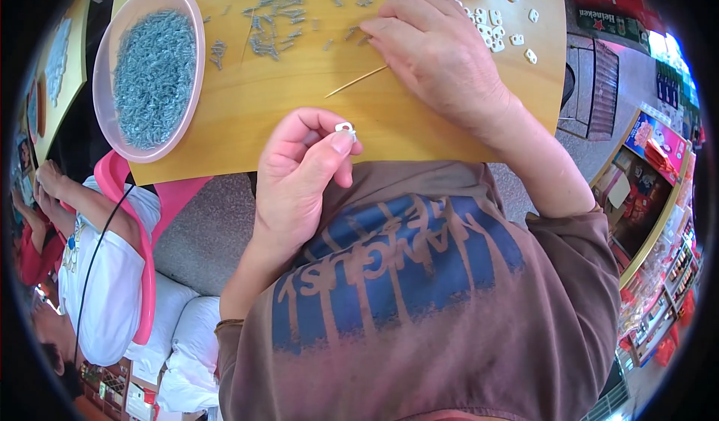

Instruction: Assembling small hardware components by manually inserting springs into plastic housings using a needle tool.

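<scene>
My left hand, held just off the table's near edge, pinches a small white plastic piece with a hole between thumb and forefinger. Over on the table, my right hand is closed, palm down, its fingertips down at a few small metal springs. A thin wooden stick pokes out from beneath that hand, seemingly tucked in its fingers; its other end is hidden. More loose springs lie scattered to the left. Many white plastic pieces with holes spread beyond and to the right of my right hand.
A pink oval bowl full of springs stands on the wooden table at the left. Beside a pink chair sits another person in white. White sacks lie on the floor; shelves with goods stand at right.
</scene>
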